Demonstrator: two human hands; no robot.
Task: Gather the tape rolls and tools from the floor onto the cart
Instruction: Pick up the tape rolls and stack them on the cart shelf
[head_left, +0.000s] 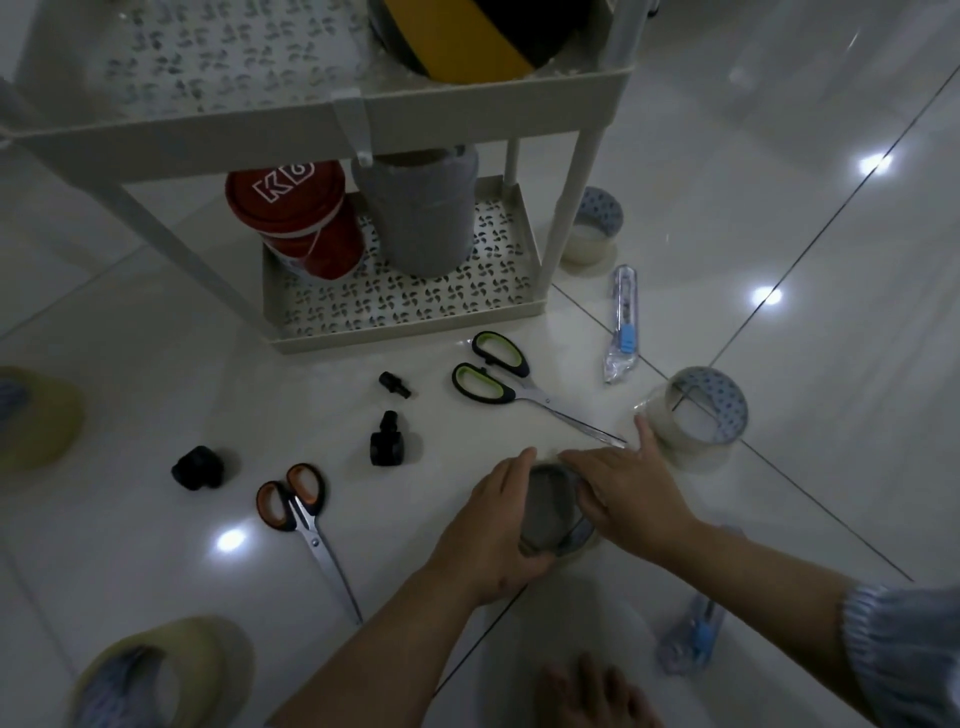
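Glossy white floor tiles (779, 156) lie under everything, and low on them my left hand (498, 535) curls round the near side of a clear tape roll (553, 512) while my right hand (628, 499) wraps its far side, fingers bent over the rim. It should be light and stiff but slick, so I judge a grip through the core safest. Beyond my right fingertips sit another tape roll (696, 415) and green-handled scissors (493, 376), with the cart (405, 322) farther ahead.
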